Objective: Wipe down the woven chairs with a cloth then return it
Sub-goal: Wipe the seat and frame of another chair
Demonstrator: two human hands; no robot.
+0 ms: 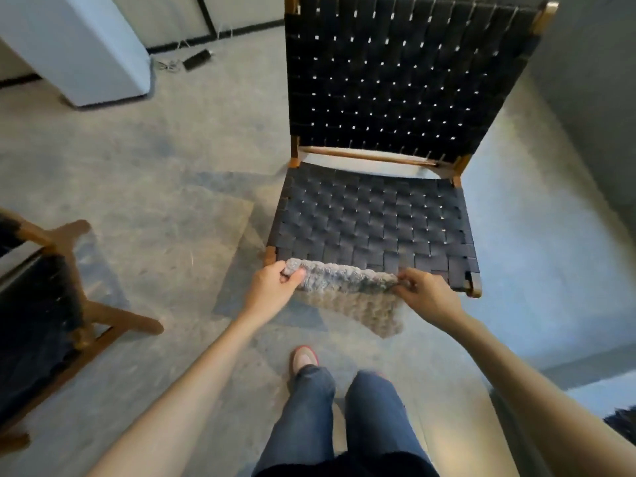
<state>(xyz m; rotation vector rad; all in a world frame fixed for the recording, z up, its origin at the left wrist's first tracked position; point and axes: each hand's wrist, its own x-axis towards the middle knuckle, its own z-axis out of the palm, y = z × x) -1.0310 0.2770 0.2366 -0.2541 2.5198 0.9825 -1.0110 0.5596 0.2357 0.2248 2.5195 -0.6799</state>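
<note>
**Fig. 1.** Grey cloth (347,294) stretched between my two hands at the front edge of the woven chair (375,228).

My left hand (272,287) pinches the cloth's left corner just off the chair's front left corner. My right hand (430,294) pinches the right corner over the seat's front rail, fingers curled on the fabric. The cloth's upper edge runs along the seat front (contact I cannot confirm), the rest hanging below. A second chair (44,304) stands well left of the woven chair.
</note>
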